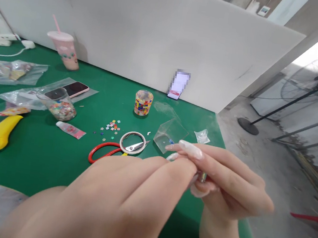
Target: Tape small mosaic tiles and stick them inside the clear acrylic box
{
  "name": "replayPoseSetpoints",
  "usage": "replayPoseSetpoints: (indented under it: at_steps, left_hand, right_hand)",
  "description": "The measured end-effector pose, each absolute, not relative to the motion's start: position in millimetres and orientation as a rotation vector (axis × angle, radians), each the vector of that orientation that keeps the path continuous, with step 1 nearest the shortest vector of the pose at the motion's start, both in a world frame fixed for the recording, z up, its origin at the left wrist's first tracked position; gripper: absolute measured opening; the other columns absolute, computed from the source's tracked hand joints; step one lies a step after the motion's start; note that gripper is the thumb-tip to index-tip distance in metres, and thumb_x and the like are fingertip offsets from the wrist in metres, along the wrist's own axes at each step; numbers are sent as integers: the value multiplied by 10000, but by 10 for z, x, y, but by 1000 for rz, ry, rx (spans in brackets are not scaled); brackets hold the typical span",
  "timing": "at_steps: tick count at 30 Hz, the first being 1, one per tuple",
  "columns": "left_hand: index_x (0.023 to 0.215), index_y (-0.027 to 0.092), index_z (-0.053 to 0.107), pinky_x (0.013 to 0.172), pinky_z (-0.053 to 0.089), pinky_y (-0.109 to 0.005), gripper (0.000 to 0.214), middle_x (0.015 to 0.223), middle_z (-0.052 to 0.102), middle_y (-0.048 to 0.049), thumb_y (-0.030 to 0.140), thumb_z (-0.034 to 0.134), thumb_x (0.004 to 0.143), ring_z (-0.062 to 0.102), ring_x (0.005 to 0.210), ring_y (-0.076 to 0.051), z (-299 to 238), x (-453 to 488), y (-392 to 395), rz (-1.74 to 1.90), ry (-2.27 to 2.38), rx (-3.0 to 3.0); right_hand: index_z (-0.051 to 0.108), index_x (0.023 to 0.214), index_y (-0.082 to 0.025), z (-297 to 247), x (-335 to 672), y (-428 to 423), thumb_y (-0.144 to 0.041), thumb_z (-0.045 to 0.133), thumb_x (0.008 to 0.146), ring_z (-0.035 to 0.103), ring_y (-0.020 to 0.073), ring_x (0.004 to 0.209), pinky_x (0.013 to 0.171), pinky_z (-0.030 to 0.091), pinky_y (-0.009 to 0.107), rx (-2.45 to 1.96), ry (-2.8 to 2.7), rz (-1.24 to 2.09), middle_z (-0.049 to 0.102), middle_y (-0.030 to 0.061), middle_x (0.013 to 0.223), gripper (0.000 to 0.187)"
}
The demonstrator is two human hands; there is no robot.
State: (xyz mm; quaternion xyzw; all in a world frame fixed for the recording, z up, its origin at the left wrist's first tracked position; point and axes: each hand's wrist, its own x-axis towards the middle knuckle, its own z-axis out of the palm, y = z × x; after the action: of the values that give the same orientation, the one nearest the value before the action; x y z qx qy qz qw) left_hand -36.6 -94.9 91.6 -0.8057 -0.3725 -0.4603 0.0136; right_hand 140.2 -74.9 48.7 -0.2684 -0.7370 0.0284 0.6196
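Observation:
My left hand (pixel 126 192) stretches across the foreground with its back to me. Its fingers are bent and meet those of my right hand, so its fingertips are mostly hidden. My right hand (pixel 230 179) is closed, long pale nails pointing left, and a small shiny metallic-looking piece (pixel 203 177) shows between its fingers. I cannot tell what that piece is or which hand grips it. Just beyond the fingers lies a clear plastic box (pixel 163 140) with a bit of blue at it. Red-handled scissors (pixel 104 151) and a white tape roll (pixel 122 141) overlap left of the hands.
A mosaic-covered cup (pixel 143 103) stands mid-table. Left of it are scattered small tiles (pixel 113 124), a tube (pixel 71 130), a clear cup of beads (pixel 62 110), a yellow cutter (pixel 1 133) and a pink tumbler (pixel 65 50). A phone (pixel 178 84) leans on the white board (pixel 147 27).

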Motion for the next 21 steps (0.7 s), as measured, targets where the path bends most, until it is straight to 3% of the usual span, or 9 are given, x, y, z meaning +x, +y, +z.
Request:
replayPoseSetpoints:
  at_steps: [5, 10, 16, 19, 21]
  left_hand:
    - [844, 230, 712, 391, 453, -243, 368, 655, 765, 85, 340, 438, 1063, 683, 460, -92, 976, -339, -938, -1376, -1114, -2468]
    - [863, 247, 714, 206, 281, -208, 258, 676, 779, 82, 313, 517, 1016, 664, 428, -74, 942, -373, -936, -1408, -1138, -2456]
    - [1164, 305, 701, 219, 347, -120, 248, 836, 812, 98, 439, 576, 997, 699, 517, -69, 793, -482, -996, -1256, -1233, -2575]
    - [1031, 320, 737, 199, 306, -140, 161, 721, 781, 129, 358, 584, 997, 627, 423, -51, 840, -427, -1004, -1390, -1309, -2495]
    - [935, 300, 755, 246, 386, -140, 163, 685, 773, 129, 341, 606, 987, 635, 426, -58, 884, -375, -994, -1542, -1297, -2407]
  right_hand:
    - [735, 1252, -165, 488, 1430, -703, -217, 684, 969, 760, 137, 826, 696, 679, 215, -531, -1723, 58, 797, 51, 1105, 292]
    - [743, 1244, -164, 457, 1413, -663, -239, 645, 996, 764, 148, 815, 676, 673, 237, -511, -1677, 118, 799, 68, 1078, 277]
    - [728, 1282, -242, 380, 1418, -616, -276, 582, 1030, 758, 157, 831, 686, 667, 280, -396, -1635, 392, 790, 37, 1125, 293]
    - [739, 1263, -276, 353, 1401, -592, -295, 575, 1030, 756, 177, 788, 671, 659, 324, -379, -1583, 514, 801, 32, 1082, 286]
    - [761, 1222, -294, 349, 1380, -577, -308, 609, 1010, 759, 194, 779, 663, 652, 347, -381, -1531, 542, 811, 23, 1028, 261]
